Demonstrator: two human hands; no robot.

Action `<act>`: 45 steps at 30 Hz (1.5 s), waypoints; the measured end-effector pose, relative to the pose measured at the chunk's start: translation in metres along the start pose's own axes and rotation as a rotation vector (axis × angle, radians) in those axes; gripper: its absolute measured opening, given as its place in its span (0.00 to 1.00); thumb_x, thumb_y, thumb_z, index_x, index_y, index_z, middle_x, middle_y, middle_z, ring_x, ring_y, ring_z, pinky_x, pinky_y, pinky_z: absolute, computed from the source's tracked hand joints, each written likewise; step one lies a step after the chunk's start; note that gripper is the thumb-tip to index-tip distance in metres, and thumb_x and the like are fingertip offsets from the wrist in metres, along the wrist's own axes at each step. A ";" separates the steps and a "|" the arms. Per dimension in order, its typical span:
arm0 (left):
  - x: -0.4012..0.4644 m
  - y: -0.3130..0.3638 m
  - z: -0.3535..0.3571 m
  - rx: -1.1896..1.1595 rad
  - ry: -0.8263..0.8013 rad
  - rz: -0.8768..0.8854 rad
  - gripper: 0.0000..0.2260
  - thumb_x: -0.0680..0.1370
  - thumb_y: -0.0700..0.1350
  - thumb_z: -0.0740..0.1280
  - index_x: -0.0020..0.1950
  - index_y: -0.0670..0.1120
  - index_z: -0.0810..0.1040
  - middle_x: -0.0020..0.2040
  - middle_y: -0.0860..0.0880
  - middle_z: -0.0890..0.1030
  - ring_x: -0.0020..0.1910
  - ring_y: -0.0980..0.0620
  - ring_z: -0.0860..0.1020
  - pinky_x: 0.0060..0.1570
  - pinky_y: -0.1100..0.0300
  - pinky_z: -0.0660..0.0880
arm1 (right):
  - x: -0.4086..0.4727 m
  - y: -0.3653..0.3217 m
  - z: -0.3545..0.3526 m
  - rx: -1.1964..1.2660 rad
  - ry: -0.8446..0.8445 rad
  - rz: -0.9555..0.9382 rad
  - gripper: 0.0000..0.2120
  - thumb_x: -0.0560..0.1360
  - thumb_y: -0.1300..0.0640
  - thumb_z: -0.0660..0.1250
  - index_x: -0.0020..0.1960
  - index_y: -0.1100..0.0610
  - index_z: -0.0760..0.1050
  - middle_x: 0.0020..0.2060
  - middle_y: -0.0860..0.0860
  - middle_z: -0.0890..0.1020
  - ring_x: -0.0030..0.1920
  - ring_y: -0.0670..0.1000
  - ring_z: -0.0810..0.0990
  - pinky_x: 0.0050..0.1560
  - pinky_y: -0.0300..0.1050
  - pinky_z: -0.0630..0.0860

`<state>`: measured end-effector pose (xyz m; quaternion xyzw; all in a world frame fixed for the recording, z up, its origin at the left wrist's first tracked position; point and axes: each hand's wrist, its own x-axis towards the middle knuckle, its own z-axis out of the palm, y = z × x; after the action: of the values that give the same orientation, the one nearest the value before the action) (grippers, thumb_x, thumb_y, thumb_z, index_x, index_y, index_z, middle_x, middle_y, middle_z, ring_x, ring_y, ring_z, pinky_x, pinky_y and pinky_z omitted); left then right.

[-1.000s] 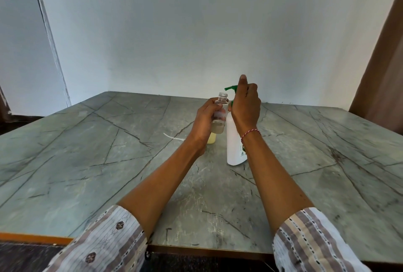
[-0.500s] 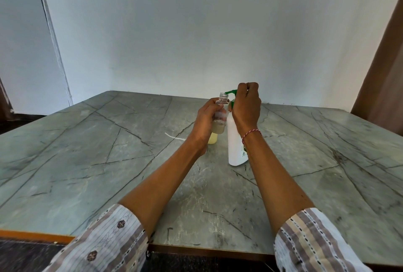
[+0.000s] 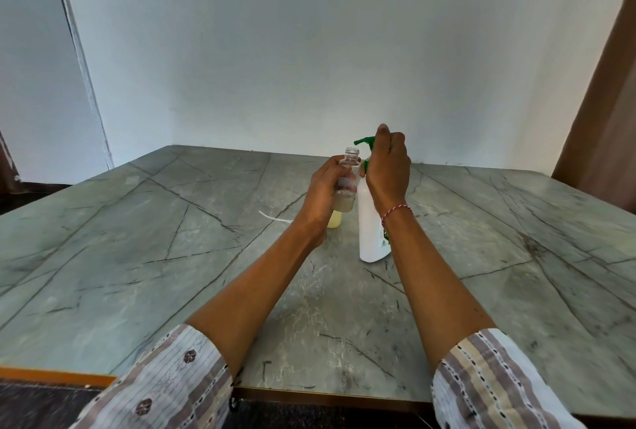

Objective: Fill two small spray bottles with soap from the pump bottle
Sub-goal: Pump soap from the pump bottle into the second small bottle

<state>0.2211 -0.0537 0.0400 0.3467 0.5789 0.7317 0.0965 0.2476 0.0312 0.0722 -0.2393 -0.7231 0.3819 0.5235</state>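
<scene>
Soap pump bottle [image 3: 370, 222] stands under the right hand [image 3: 389, 167] curled on its green pump [image 3: 362, 141], left hand [image 3: 325, 192] gripping an uncapped spray bottle [image 3: 347, 184] beside it, hiding a yellowish bottle [image 3: 334, 220] on the surface [image 3: 172, 256].

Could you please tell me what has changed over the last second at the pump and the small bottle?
The right hand pressed the green pump head down, then let it rise again. The left hand kept holding the small clear bottle under the spout; the white pump bottle stayed put.
</scene>
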 end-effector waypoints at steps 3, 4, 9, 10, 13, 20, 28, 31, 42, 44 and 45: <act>0.000 0.000 -0.002 -0.029 0.002 0.005 0.09 0.81 0.45 0.54 0.51 0.53 0.73 0.40 0.52 0.78 0.40 0.54 0.76 0.44 0.59 0.74 | 0.000 0.000 -0.001 0.005 -0.037 -0.024 0.08 0.82 0.58 0.50 0.50 0.59 0.66 0.35 0.46 0.68 0.32 0.45 0.69 0.28 0.28 0.66; 0.000 0.000 -0.002 -0.030 0.002 0.005 0.10 0.81 0.45 0.54 0.50 0.54 0.73 0.40 0.52 0.78 0.40 0.54 0.76 0.44 0.59 0.74 | -0.001 0.000 0.000 0.042 -0.025 -0.005 0.07 0.81 0.58 0.50 0.49 0.59 0.65 0.33 0.45 0.67 0.31 0.44 0.68 0.28 0.28 0.65; -0.001 0.001 -0.001 -0.027 0.009 0.013 0.11 0.81 0.45 0.53 0.47 0.56 0.73 0.40 0.52 0.78 0.40 0.55 0.76 0.42 0.60 0.74 | -0.002 -0.001 0.002 0.125 -0.011 0.032 0.07 0.81 0.57 0.51 0.48 0.59 0.64 0.30 0.46 0.68 0.30 0.44 0.68 0.26 0.29 0.63; -0.002 0.001 -0.001 -0.027 0.007 0.016 0.11 0.81 0.45 0.53 0.47 0.56 0.73 0.40 0.52 0.78 0.40 0.55 0.76 0.42 0.60 0.74 | -0.002 -0.001 0.002 0.127 -0.009 0.031 0.07 0.81 0.57 0.51 0.47 0.59 0.64 0.30 0.46 0.68 0.30 0.43 0.68 0.26 0.30 0.63; -0.001 0.001 -0.002 -0.024 0.009 0.010 0.11 0.81 0.45 0.53 0.47 0.55 0.73 0.41 0.51 0.78 0.41 0.53 0.76 0.43 0.60 0.74 | -0.001 -0.001 0.002 0.117 -0.008 0.020 0.07 0.81 0.57 0.51 0.47 0.59 0.64 0.30 0.45 0.68 0.30 0.43 0.68 0.26 0.29 0.64; -0.001 0.000 -0.002 -0.025 -0.006 0.004 0.10 0.80 0.44 0.54 0.48 0.54 0.74 0.41 0.52 0.78 0.39 0.55 0.76 0.40 0.61 0.74 | -0.001 0.000 0.002 0.063 0.018 0.032 0.07 0.81 0.57 0.51 0.47 0.59 0.64 0.30 0.45 0.68 0.30 0.44 0.68 0.26 0.31 0.61; -0.001 0.001 0.001 -0.014 -0.015 -0.003 0.09 0.80 0.44 0.54 0.54 0.52 0.73 0.43 0.52 0.78 0.41 0.55 0.75 0.44 0.59 0.74 | -0.001 0.000 -0.002 -0.015 0.046 0.032 0.17 0.81 0.44 0.48 0.48 0.57 0.66 0.31 0.43 0.70 0.30 0.43 0.70 0.29 0.32 0.61; -0.001 0.000 0.001 -0.018 -0.012 -0.007 0.09 0.80 0.44 0.54 0.55 0.51 0.72 0.42 0.51 0.78 0.40 0.55 0.75 0.43 0.60 0.74 | 0.000 -0.001 -0.001 0.072 0.017 0.075 0.14 0.80 0.48 0.52 0.51 0.58 0.67 0.31 0.42 0.69 0.31 0.43 0.70 0.30 0.33 0.62; -0.002 0.001 0.000 -0.014 -0.003 0.012 0.09 0.81 0.44 0.53 0.52 0.51 0.73 0.41 0.51 0.77 0.40 0.54 0.75 0.42 0.60 0.73 | -0.001 -0.001 0.000 0.139 0.007 0.073 0.07 0.79 0.55 0.54 0.51 0.58 0.67 0.31 0.44 0.69 0.31 0.44 0.70 0.31 0.36 0.64; -0.001 0.001 -0.001 -0.021 -0.003 0.011 0.09 0.80 0.44 0.53 0.50 0.53 0.73 0.41 0.51 0.77 0.40 0.54 0.75 0.42 0.60 0.73 | -0.001 -0.001 0.000 0.132 0.010 0.064 0.06 0.79 0.55 0.54 0.49 0.58 0.65 0.31 0.44 0.69 0.31 0.44 0.70 0.31 0.36 0.65; -0.001 0.001 -0.001 -0.025 -0.003 0.010 0.10 0.80 0.44 0.54 0.49 0.54 0.73 0.41 0.51 0.78 0.40 0.54 0.75 0.41 0.60 0.73 | -0.001 -0.001 0.000 0.127 0.011 0.054 0.06 0.80 0.55 0.54 0.49 0.58 0.65 0.31 0.44 0.69 0.31 0.44 0.70 0.31 0.36 0.65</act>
<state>0.2215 -0.0555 0.0407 0.3495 0.5679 0.7388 0.0978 0.2476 0.0300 0.0727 -0.2274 -0.6878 0.4397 0.5310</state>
